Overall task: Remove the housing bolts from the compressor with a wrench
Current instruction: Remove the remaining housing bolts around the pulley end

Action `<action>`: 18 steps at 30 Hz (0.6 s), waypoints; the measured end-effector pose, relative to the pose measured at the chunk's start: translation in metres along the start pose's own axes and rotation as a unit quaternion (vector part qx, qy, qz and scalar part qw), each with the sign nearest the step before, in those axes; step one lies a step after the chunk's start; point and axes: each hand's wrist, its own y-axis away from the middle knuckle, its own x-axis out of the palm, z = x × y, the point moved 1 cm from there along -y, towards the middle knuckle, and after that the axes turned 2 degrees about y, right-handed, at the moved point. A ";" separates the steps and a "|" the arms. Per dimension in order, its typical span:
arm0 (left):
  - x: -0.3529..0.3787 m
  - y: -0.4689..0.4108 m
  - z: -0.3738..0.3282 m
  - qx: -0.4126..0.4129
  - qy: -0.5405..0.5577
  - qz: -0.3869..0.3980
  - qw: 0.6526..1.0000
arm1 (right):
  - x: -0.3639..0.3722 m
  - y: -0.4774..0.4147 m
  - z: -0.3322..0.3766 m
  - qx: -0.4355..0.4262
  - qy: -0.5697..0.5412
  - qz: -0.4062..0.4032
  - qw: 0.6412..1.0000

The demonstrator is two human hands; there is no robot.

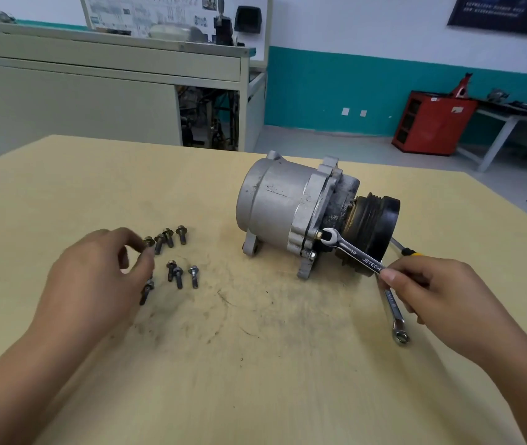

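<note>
Plywood tabletop (255, 364), smudged with dark grease marks, fills most of what I see. On it, right of centre, the compressor (275, 203) lies on its side. Its smooth silver housing points left and away from me, and its black grooved pulley (374, 223) points right.

My left hand (95, 277) hangs palm down over the table's left side, well apart from the compressor. Its fingers are loosely curled toward the thumb, with a gap between them and nothing that I can see held there. My right hand (442, 290) is near the pulley, thumb and curled fingers pinching the shaft of the wrench (355, 253) partway along it.

That wrench slopes up and left from my grip. Its open end sits around a bolt head (319, 234) on the flange where the housing halves meet. A second wrench (395, 313) lies flat on the table, partly under my right hand, with its ring end toward me. A yellow-and-black screwdriver handle (406, 251) shows just behind my knuckles.

Another bolt (312, 255) sits lower on the same flange. Loose bolts (181, 234), eight as far as I can count, lie scattered by my left fingertips, and my fingers partly cover one of them.
</note>
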 end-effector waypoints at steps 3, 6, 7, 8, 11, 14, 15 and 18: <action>0.002 0.019 -0.045 -0.004 0.148 0.081 0.986 | -0.001 -0.002 0.000 -0.007 0.012 0.002 1.000; 0.025 0.040 -0.100 -0.059 0.370 0.253 0.892 | -0.002 -0.004 0.000 -0.023 0.021 0.001 1.000; 0.036 0.046 -0.119 -0.087 0.441 0.298 0.842 | -0.002 -0.005 0.000 -0.030 0.029 0.001 0.999; 0.047 0.050 -0.136 -0.119 0.501 0.328 0.792 | -0.002 -0.006 0.000 -0.038 0.039 0.000 0.999; 0.074 0.054 -0.178 -0.205 0.617 0.347 0.676 | -0.005 -0.008 0.000 -0.067 0.055 -0.006 0.996; 0.090 0.050 -0.197 -0.255 0.662 0.321 0.628 | -0.009 -0.008 -0.001 -0.084 0.074 -0.007 0.994; 0.094 0.049 -0.198 -0.266 0.666 0.312 0.623 | -0.010 -0.008 -0.002 -0.086 0.081 -0.007 0.993; 0.102 0.047 -0.195 -0.274 0.661 0.285 0.638 | -0.009 -0.009 -0.004 -0.093 0.084 -0.007 0.992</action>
